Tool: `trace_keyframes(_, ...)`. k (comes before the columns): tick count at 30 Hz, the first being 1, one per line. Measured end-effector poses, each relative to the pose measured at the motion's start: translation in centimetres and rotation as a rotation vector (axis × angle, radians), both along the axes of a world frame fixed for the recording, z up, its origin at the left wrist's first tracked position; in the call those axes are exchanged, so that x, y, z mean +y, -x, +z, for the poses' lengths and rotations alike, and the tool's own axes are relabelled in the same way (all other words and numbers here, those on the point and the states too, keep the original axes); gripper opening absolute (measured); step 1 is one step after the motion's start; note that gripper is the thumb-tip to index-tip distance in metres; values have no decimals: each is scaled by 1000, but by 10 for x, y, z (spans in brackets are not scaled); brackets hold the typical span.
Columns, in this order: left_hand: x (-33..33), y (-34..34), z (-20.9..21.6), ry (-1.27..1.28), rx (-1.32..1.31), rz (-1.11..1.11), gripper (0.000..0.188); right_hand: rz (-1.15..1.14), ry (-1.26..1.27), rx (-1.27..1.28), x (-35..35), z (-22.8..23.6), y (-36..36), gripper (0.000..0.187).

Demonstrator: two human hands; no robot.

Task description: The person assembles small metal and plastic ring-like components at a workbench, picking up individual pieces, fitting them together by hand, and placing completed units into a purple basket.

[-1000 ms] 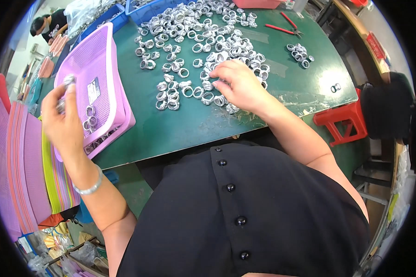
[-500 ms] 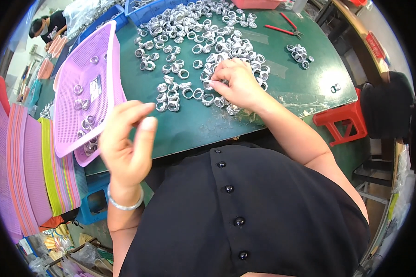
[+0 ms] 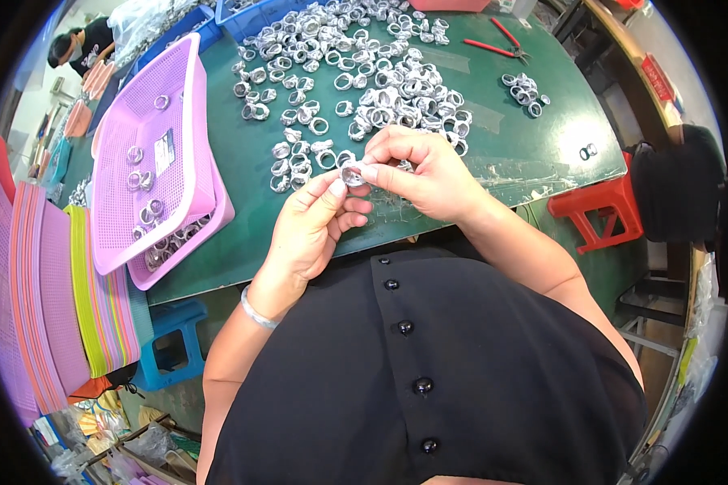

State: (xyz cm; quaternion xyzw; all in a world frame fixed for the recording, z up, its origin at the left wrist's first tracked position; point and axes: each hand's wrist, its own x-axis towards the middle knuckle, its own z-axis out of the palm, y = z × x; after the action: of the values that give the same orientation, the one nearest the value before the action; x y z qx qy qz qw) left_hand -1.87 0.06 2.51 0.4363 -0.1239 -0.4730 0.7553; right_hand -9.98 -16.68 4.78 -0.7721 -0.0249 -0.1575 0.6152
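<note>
Close to the table's near edge, both my hands meet at one chunky silver-coloured ring [image 3: 352, 175]. My left hand [image 3: 303, 236] pinches it between thumb and forefinger, the other fingers curled in. From the right, the thumb and fingertips of my right hand [image 3: 429, 174] close on the ring's other side. Just beyond my hands lies a big heap of similar rings [image 3: 404, 89], spread toward the back of the table. A smaller group of rings [image 3: 291, 166] lies a little left of my fingers.
Left, a tilted pink basket [image 3: 190, 121] with a few rings rests on another pink basket [image 3: 222, 214] containing more. Red-handled pliers [image 3: 493, 50] and a small ring cluster [image 3: 526, 93] lie on the green table [image 3: 550, 145]. Blue bins [image 3: 255, 20] stand behind. Someone works far left.
My left hand has moved right from beside the baskets and now grips the ring. My right hand has come slightly nearer from the heap with the ring. The upper basket has shifted slightly.
</note>
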Motion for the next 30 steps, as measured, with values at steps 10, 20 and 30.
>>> trace_keyframes(10, 2, 3, 6, 132, -103, 42, 30, -66, 396, -246, 1, -12, 3, 19)
trace_keyframes(20, 1, 6, -4, 135, -419, 120, 42, -44, 431, -284, 1, -18, 1, 24)
trace_keyframes(30, 5, 4, -6, 118, -562, 199, 57, -155, 488, -210, -8, -22, -3, 24)
